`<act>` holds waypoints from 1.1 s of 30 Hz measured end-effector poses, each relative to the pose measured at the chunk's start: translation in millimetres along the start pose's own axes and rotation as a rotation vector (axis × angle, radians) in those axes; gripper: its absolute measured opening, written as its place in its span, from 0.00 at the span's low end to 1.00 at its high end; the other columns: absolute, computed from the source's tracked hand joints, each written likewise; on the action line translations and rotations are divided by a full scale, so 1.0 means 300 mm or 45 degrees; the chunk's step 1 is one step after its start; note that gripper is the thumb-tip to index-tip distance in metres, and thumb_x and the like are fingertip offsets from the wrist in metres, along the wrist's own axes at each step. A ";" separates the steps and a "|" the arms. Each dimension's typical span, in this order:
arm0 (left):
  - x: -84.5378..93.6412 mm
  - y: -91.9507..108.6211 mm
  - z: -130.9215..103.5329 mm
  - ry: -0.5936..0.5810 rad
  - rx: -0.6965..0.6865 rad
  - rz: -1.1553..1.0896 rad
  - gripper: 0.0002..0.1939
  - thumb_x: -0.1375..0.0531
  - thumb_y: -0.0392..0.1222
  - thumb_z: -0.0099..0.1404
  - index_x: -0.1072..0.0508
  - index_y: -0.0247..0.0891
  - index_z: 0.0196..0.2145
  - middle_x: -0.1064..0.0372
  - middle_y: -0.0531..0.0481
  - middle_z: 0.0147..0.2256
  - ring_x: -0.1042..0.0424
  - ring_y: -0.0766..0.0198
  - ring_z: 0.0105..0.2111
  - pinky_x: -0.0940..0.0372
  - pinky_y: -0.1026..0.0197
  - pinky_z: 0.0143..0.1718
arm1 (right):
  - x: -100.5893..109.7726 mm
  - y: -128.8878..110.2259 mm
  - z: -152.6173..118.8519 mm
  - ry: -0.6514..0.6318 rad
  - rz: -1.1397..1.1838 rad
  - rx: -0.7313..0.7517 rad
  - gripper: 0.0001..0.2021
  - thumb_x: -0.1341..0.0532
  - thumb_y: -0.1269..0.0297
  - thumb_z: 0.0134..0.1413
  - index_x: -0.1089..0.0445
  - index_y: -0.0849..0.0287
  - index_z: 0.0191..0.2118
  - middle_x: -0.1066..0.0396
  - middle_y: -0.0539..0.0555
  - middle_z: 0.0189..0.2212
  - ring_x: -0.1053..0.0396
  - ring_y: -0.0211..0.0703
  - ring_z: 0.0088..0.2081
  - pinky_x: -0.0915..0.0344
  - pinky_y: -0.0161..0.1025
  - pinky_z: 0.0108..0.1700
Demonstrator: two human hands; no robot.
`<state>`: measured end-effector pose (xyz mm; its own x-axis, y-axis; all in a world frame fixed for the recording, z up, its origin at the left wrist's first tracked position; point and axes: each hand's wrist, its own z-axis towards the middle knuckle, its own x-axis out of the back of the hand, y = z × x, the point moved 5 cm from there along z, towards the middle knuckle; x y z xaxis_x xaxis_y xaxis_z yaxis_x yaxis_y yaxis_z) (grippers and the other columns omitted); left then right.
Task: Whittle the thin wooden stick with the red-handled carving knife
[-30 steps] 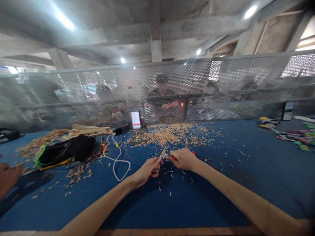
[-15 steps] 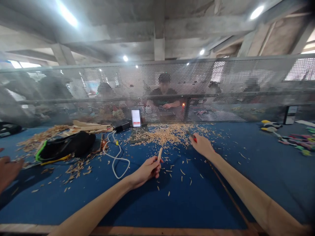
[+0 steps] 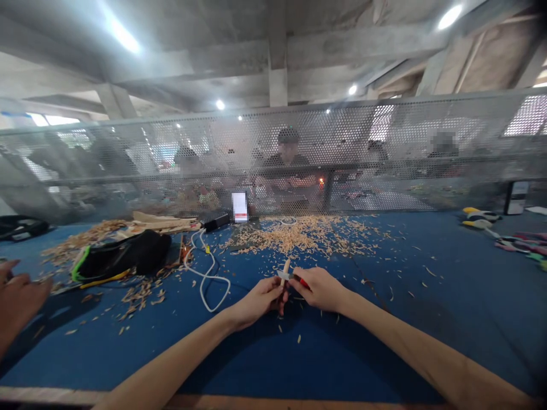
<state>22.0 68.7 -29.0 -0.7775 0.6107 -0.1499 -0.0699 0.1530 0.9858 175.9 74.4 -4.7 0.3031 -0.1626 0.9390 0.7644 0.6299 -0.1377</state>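
Observation:
My left hand (image 3: 261,300) is closed round a short pale wooden stick (image 3: 286,266), which points up and away from me. My right hand (image 3: 319,289) is wrapped round a knife with a red handle (image 3: 303,282). The knife's blade (image 3: 283,275) lies across the stick, close to my left fingers. Both hands are near each other over the blue table (image 3: 256,359). Beyond them, curled wood shavings (image 3: 294,236) lie in a wide heap, and a few loose ones are scattered round my hands.
Left of my hands are a white cable (image 3: 205,277), a black bag (image 3: 128,253) and wood pieces (image 3: 160,222). Another person's hand (image 3: 21,296) is at the far left. A lit phone (image 3: 240,206) stands by the mesh screen (image 3: 354,154). Pliers (image 3: 481,217) lie at the right.
My right hand has come back from the shavings heap toward my left hand, bringing the knife onto the stick. My left hand has barely moved.

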 end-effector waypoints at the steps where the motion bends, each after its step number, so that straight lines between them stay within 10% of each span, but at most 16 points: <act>1: 0.000 0.002 -0.002 -0.002 -0.006 0.012 0.30 0.31 0.66 0.56 0.32 0.37 0.38 0.37 0.57 0.28 0.40 0.72 0.23 0.39 0.64 0.27 | 0.001 0.005 0.000 0.000 -0.006 0.012 0.17 0.52 0.55 0.72 0.30 0.58 0.42 0.24 0.56 0.31 0.28 0.44 0.32 0.45 0.38 0.33; 7: 0.010 0.005 -0.014 0.039 -0.025 0.001 0.26 0.33 0.63 0.61 0.33 0.37 0.39 0.44 0.60 0.26 0.48 0.76 0.21 0.51 0.68 0.21 | 0.028 0.086 0.016 0.039 -0.090 -0.015 0.18 0.52 0.52 0.71 0.30 0.56 0.41 0.24 0.54 0.28 0.29 0.43 0.28 0.50 0.38 0.31; 16: 0.008 0.037 -0.018 0.167 -0.088 0.115 0.30 0.31 0.64 0.56 0.31 0.37 0.42 0.29 0.53 0.30 0.33 0.70 0.21 0.35 0.64 0.23 | 0.119 0.511 -0.054 0.214 -0.197 -0.841 0.19 0.53 0.53 0.72 0.29 0.57 0.43 0.22 0.58 0.31 0.25 0.50 0.32 0.45 0.39 0.33; 23: 0.042 0.089 -0.020 0.402 -0.218 0.168 0.30 0.28 0.63 0.52 0.31 0.37 0.38 0.23 0.48 0.28 0.22 0.57 0.33 0.30 0.61 0.27 | 0.049 0.366 -0.004 0.149 -0.169 -0.591 0.20 0.53 0.51 0.71 0.30 0.58 0.42 0.23 0.57 0.30 0.26 0.47 0.31 0.44 0.38 0.33; 33: 0.192 0.134 -0.042 0.823 -0.409 0.775 0.19 0.30 0.58 0.56 0.26 0.38 0.30 0.22 0.48 0.25 0.29 0.62 0.19 0.37 0.62 0.21 | 0.044 0.291 0.000 0.216 -0.051 -0.590 0.14 0.48 0.60 0.67 0.32 0.62 0.50 0.23 0.63 0.43 0.25 0.48 0.37 0.38 0.39 0.37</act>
<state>-33.6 100.1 2.8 -0.9262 -0.0490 0.3738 0.3682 -0.3307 0.8690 246.6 127.3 -4.2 0.3271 -0.3256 0.8871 0.9384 0.2228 -0.2642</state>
